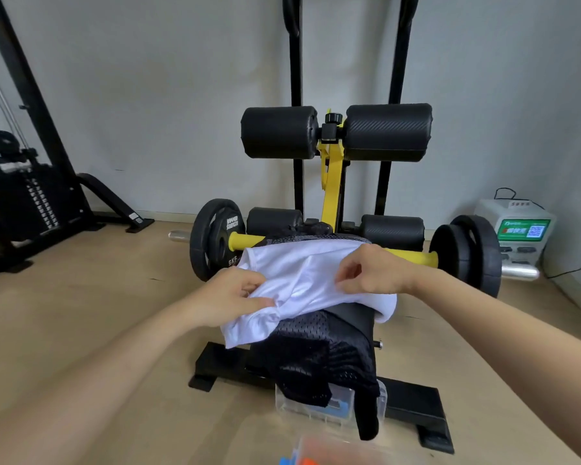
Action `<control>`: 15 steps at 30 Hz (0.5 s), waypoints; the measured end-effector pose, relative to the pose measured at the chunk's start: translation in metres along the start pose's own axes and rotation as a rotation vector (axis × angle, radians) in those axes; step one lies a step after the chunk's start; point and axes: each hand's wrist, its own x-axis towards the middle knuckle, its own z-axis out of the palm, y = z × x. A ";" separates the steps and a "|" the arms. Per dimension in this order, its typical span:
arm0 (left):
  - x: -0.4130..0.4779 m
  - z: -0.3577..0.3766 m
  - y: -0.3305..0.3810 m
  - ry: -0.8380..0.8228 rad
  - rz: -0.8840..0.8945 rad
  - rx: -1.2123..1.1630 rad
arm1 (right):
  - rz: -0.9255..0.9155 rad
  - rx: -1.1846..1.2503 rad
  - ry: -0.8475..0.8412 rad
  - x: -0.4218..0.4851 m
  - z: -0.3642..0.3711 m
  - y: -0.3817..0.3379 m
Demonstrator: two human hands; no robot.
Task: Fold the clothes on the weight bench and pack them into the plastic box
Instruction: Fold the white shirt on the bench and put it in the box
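A white garment (302, 276) lies crumpled across the black padded weight bench (353, 313). My left hand (235, 297) pinches its left edge between thumb and fingers. My right hand (373, 270) pinches the cloth near its middle right. Under the white garment a black mesh garment (316, 350) hangs down off the near end of the bench. Its lower end drapes over a clear plastic box (329, 407) on the floor, which has something blue inside.
Black foam rollers (386, 132) on a yellow post (332, 182) rise behind the bench. Weight plates (215, 236) sit on the bar at both sides. A cable machine (24, 189) stands at far left, a white device (517, 229) at right. Blurred orange and blue objects (316, 454) lie at the bottom edge.
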 end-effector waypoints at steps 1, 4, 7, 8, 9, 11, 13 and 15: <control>0.000 -0.001 -0.001 0.011 0.002 0.018 | -0.043 0.034 0.062 0.004 0.004 -0.003; -0.002 -0.006 -0.007 0.069 -0.001 0.036 | -0.146 0.166 0.175 0.016 0.018 -0.020; -0.005 -0.011 -0.009 0.133 -0.030 0.064 | -0.248 0.119 0.166 0.029 0.034 -0.036; -0.007 -0.011 -0.009 0.155 -0.043 0.055 | -0.270 0.103 0.153 0.034 0.038 -0.040; -0.009 -0.012 -0.009 0.168 -0.049 0.057 | -0.271 0.099 0.138 0.038 0.042 -0.042; -0.012 -0.013 -0.009 0.218 -0.058 0.089 | -0.242 0.118 0.118 0.044 0.045 -0.046; -0.014 -0.014 -0.007 0.268 -0.040 0.113 | -0.221 0.173 0.122 0.048 0.045 -0.048; -0.017 -0.014 0.002 0.273 -0.051 0.061 | -0.215 0.226 0.143 0.052 0.045 -0.049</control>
